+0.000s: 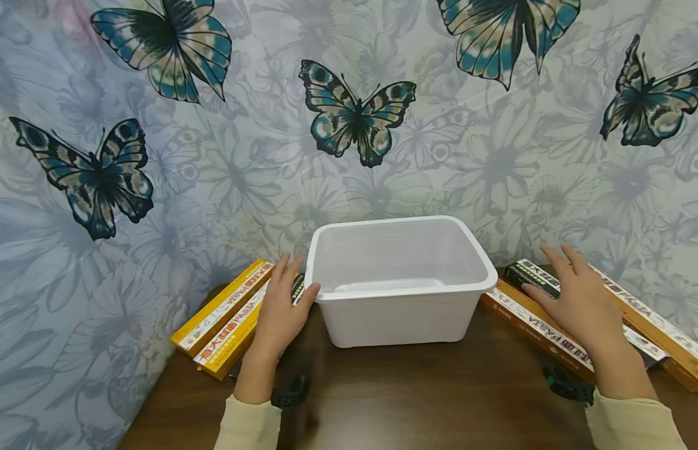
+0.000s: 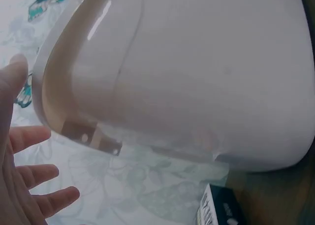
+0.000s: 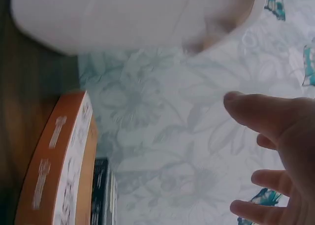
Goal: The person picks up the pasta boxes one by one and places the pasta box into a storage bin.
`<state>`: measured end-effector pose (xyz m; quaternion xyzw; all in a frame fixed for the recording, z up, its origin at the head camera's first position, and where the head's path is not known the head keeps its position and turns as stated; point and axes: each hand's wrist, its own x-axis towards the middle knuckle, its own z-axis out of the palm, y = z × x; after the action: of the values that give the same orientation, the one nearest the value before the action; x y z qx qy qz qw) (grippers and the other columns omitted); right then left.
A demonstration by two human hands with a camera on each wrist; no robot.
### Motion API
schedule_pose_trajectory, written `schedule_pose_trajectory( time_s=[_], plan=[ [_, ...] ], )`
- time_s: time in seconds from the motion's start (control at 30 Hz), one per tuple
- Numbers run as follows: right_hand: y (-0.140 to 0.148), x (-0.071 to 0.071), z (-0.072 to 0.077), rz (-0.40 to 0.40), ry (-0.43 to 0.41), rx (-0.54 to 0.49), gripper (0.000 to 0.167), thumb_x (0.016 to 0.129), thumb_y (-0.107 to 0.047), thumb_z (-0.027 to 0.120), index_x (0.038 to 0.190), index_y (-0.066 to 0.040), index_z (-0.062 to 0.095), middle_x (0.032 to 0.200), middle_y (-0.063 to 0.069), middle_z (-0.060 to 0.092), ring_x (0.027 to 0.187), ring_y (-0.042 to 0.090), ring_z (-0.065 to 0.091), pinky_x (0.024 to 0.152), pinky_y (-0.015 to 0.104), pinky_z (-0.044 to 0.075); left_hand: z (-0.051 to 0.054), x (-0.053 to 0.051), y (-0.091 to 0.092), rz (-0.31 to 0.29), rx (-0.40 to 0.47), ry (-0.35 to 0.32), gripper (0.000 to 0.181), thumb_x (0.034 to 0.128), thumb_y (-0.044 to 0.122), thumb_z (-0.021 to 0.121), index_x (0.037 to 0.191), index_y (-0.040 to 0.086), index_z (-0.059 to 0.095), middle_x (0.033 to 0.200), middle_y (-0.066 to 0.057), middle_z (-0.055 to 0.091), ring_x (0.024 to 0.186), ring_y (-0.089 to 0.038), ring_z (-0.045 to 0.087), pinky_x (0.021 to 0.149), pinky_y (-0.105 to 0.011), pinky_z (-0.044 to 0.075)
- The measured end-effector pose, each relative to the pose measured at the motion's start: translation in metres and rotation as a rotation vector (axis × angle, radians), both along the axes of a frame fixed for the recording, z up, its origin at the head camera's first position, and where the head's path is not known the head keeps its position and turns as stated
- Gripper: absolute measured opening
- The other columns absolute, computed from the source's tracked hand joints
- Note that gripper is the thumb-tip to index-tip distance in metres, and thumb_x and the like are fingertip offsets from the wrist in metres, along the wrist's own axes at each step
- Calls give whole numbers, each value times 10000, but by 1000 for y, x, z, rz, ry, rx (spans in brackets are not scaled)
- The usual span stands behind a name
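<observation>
A white plastic tub (image 1: 405,319) stands upright on the brown table, its inside bare. My left hand (image 1: 282,309) hovers by the tub's left rim, fingers spread and holding nothing; in the left wrist view a small gap shows between the fingers and the tub (image 2: 197,77). Over the boxes on the right is my right hand (image 1: 587,306), fingers apart and nothing in its grasp. The right wrist view shows that hand (image 3: 285,151) away from the tub (image 3: 133,18), with an orange-brown box (image 3: 54,156) lower down.
Yellow long boxes (image 1: 225,306) lie left of the tub, partly behind my left hand. To the right lie brown-orange boxes (image 1: 542,328) and a black one (image 1: 531,278). A butterfly-patterned wall covering (image 1: 360,187) rises behind the table (image 1: 382,394).
</observation>
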<state>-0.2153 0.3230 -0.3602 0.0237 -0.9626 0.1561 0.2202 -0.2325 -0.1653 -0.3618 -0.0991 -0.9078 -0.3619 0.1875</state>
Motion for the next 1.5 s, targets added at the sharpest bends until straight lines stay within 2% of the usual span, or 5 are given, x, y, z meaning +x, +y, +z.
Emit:
schedule_pose_trajectory(
  time_s=[0.3, 0.6, 0.83, 1.13, 1.5],
  plan=[
    [35, 15, -12, -81, -6, -130, 775, 988, -384, 583, 1590, -85, 196, 1594, 347, 154, 1319, 652, 256, 909, 794, 288, -11, -4, 14, -101, 256, -41, 529, 1003, 394, 568, 1487, 209, 459, 1638, -109, 278, 1519, -344, 253, 1172, -636, 262],
    [65, 23, -27, -212, -12, -222, 734, 1009, -361, 505, 1570, -8, 192, 1574, 380, 172, 1396, 620, 190, 969, 788, 258, -15, -8, 25, -168, 473, -160, 507, 1023, 334, 542, 1488, 169, 422, 1607, -110, 320, 1484, -351, 316, 1156, -601, 320],
    [85, 27, -32, -315, -26, -290, 744, 998, -358, 498, 1555, 29, 192, 1529, 422, 217, 1325, 634, 278, 969, 763, 287, -24, -16, 32, -219, 592, -108, 461, 1018, 188, 527, 1458, 103, 421, 1575, -143, 342, 1450, -379, 323, 1183, -539, 274],
    [100, 34, -47, -371, 46, -351, 669, 982, -204, 503, 1518, 89, 231, 1503, 432, 267, 1218, 667, 351, 955, 752, 319, -28, -15, 36, -252, 659, -146, 462, 1026, 203, 477, 1464, 106, 367, 1616, -105, 241, 1494, -356, 229, 1204, -566, 207],
    [116, 39, -65, -522, -50, -570, 702, 986, -222, 447, 1564, 23, 133, 1634, 307, 70, 1516, 495, 80, 1198, 657, 142, -30, -16, 35, -241, 658, -155, 443, 1027, 245, 470, 1457, 183, 388, 1624, -79, 236, 1505, -307, 224, 1218, -577, 186]
  ],
)
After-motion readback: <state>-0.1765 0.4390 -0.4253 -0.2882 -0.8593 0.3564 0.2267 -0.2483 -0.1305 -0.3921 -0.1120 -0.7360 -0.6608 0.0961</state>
